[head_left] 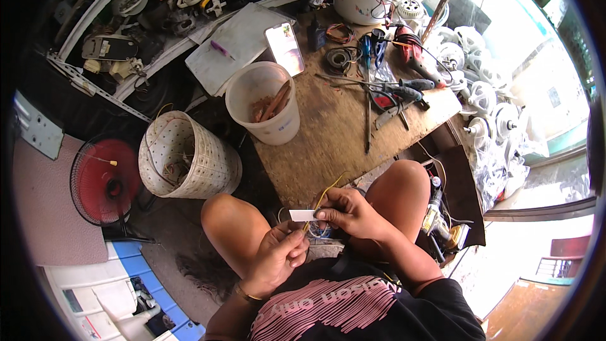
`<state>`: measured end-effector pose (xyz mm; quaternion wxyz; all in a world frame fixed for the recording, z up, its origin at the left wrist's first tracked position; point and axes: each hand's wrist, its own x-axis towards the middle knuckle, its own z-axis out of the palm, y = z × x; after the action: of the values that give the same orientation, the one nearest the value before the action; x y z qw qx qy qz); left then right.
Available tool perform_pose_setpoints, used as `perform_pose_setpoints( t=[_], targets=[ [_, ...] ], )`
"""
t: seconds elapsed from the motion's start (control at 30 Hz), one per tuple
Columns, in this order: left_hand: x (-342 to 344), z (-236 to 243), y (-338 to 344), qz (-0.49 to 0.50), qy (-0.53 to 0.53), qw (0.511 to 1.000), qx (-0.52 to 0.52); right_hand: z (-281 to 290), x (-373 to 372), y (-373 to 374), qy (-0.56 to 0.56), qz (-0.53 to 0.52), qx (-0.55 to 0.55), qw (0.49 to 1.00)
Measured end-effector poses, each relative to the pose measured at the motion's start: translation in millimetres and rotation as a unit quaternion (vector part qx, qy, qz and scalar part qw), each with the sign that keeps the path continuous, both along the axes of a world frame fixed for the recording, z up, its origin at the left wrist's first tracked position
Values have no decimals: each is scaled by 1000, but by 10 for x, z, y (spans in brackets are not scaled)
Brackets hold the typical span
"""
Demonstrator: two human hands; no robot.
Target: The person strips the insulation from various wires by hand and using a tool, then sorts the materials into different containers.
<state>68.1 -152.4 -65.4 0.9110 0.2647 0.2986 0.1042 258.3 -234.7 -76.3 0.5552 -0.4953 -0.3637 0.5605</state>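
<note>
Between my knees, my left hand (pixel 283 247) is closed on a thin yellow wire (pixel 330 186), thumb and fingers pinched below a small white flat rectangular piece (pixel 302 215). My right hand (pixel 341 213) pinches that white piece at its right end, where the yellow wire passes and rises toward the wooden board (pixel 287 170). Whether the left fingers also touch the white piece is hard to tell. Other thin wires (pixel 320 232) hang in a loose tangle under my hands, partly hidden by them.
Ahead on the board stand a translucent bucket (pixel 265 129) of copper scraps, a phone (pixel 284 47), screwdrivers (pixel 367 120) and a red power tool (pixel 413 57). At left are a perforated bucket (pixel 211 164) and a red fan (pixel 107 177); at right, a drill (pixel 442 227) and bagged white fan parts (pixel 505 123).
</note>
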Motion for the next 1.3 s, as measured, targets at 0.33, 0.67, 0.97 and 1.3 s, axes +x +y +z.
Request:
perform_pose_setpoints(
  t=[0.33, 0.67, 0.97, 1.3],
  targets=[
    [-158, -43, 45, -36, -40, 984, -169, -113, 55, 47, -10, 12, 28, 999],
    [-354, -26, 141, -53, -60, 979, -185, -134, 161, 121, -89, 12, -15, 996],
    [-490, 173, 166, 9, -11, 996, -83, 166, 65, 115, 74, -130, -25, 988],
    [-251, 148, 31, -3, -30, 998, -48, 197, -286, 96, 69, -5, 56, 996]
  ],
)
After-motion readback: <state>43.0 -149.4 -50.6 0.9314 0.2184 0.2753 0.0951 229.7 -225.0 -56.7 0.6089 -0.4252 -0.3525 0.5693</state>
